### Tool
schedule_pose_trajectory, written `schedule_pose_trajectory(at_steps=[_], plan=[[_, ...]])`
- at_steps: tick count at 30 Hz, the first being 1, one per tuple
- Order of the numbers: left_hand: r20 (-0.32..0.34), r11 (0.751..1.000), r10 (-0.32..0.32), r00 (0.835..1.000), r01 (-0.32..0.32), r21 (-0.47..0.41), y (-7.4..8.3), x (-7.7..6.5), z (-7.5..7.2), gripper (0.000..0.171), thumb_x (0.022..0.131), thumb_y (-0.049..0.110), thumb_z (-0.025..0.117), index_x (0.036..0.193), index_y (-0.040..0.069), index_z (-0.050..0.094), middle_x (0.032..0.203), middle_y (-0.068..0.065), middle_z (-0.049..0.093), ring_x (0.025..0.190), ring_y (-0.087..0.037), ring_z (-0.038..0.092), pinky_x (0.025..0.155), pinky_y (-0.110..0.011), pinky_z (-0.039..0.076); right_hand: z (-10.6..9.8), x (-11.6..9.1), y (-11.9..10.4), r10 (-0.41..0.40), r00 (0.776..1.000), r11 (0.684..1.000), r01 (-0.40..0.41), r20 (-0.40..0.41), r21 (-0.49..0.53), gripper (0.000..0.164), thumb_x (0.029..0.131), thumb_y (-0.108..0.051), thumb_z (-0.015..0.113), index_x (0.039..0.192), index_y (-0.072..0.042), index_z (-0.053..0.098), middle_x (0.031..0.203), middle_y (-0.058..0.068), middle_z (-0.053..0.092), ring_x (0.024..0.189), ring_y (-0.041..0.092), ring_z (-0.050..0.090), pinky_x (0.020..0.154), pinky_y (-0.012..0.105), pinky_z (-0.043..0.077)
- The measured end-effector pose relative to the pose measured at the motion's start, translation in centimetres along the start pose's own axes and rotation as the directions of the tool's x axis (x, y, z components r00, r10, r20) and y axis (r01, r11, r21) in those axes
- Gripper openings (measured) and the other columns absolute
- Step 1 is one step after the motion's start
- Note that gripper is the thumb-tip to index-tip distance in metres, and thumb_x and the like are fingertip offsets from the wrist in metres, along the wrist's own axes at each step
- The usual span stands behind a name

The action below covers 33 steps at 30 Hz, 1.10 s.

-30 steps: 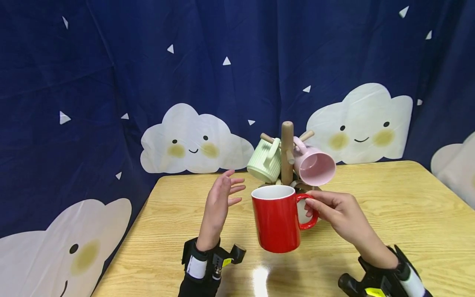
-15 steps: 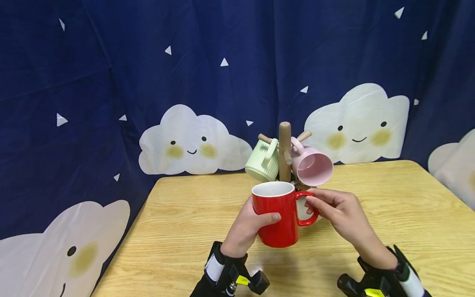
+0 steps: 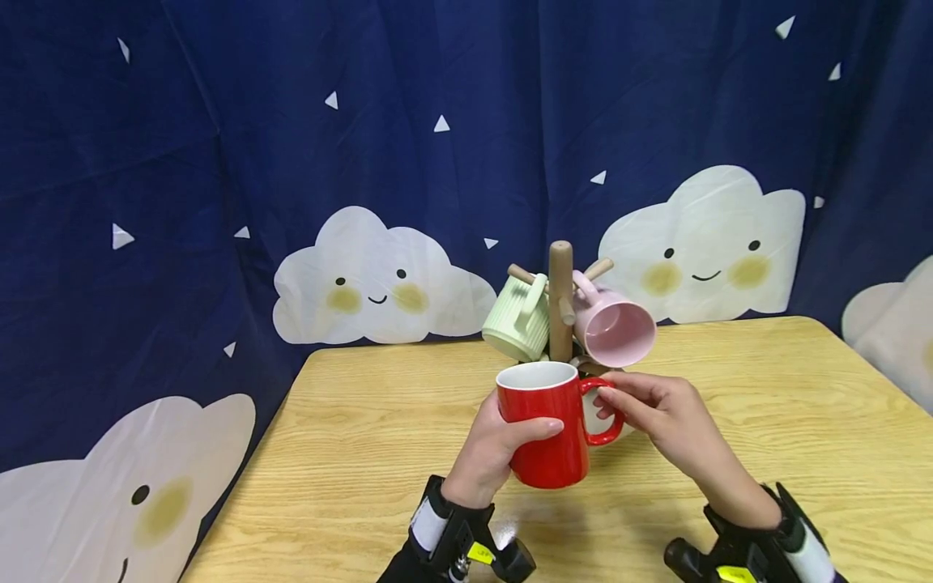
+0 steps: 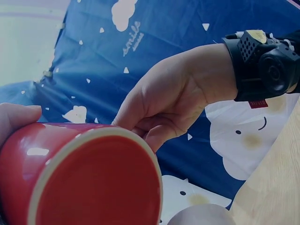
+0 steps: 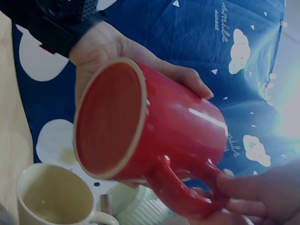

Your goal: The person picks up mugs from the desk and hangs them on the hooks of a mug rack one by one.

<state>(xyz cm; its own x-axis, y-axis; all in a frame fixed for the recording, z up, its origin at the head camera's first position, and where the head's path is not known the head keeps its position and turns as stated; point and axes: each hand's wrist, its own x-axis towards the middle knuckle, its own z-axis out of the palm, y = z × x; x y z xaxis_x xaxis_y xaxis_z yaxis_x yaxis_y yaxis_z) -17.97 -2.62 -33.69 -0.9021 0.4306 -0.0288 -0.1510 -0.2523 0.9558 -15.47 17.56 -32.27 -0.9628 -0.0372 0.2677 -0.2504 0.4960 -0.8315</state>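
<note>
A glossy red mug, white inside, is held upright above the table in front of a wooden mug tree. My left hand grips its body from the left, thumb across the front; the other fingers are hidden behind it in the head view. On the other side, my right hand pinches the handle between thumb and fingers. From below, the right wrist view shows the mug's unglazed base ring and red handle. A ribbed pale green mug and a pink mug hang from the tree's upper pegs.
A cream mug hangs low on the tree, mostly hidden behind the red one in the head view. One short peg points toward me. Beyond the wooden table is a dark blue curtain with clouds.
My left hand, apart from the mug with fingers spread a second ago, has moved right and taken hold of its body. The right hand keeps its pinch on the handle; the mug barely moved.
</note>
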Motion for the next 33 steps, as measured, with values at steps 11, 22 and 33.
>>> schedule_pose_trajectory(at_steps=[11, 22, 33], plan=[[0.020, 0.991, 0.060, 0.998, -0.057, -0.122, -0.3, 0.0, 0.6, 0.052, 0.076, 0.014, 0.063, 0.124, 0.010, 0.043, 0.114, -0.004, 0.055, 0.104, -0.020, 0.053, 0.083, -0.035, 0.049, -3.4, 0.1, 1.0, -0.005, 0.999, 0.997, 0.002, 0.032, 0.081, 0.037, 0.097, -0.022, 0.045, 0.120, 0.006, 0.056, 0.104, 0.000, 0.069, 0.088, -0.004, 0.063, 0.073, 0.020, 0.054], [-0.228, 0.814, 0.112, 0.967, -0.221, -0.537, -0.1, 2.2, 2.0, 0.057, 0.078, 0.028, 0.057, 0.129, 0.015, 0.036, 0.120, -0.003, 0.049, 0.111, -0.020, 0.047, 0.087, -0.031, 0.048, -5.9, 0.4, 2.3, -0.171, 0.980, 0.844, 0.197, -0.099, 0.498, 0.030, 0.098, -0.007, 0.039, 0.099, -0.012, 0.068, 0.095, -0.004, 0.071, 0.085, 0.006, 0.068, 0.071, 0.016, 0.053], [-0.305, 0.784, 0.105, 0.946, -0.268, -0.560, -0.5, 4.1, 3.3, 0.054, 0.079, 0.026, 0.057, 0.128, 0.013, 0.038, 0.120, -0.004, 0.050, 0.112, -0.021, 0.048, 0.086, -0.032, 0.049, -5.9, 0.6, 2.0, -0.170, 0.981, 0.844, 0.195, -0.097, 0.499, 0.031, 0.099, -0.008, 0.038, 0.098, -0.013, 0.069, 0.093, -0.005, 0.072, 0.084, 0.006, 0.068, 0.070, 0.016, 0.053]])
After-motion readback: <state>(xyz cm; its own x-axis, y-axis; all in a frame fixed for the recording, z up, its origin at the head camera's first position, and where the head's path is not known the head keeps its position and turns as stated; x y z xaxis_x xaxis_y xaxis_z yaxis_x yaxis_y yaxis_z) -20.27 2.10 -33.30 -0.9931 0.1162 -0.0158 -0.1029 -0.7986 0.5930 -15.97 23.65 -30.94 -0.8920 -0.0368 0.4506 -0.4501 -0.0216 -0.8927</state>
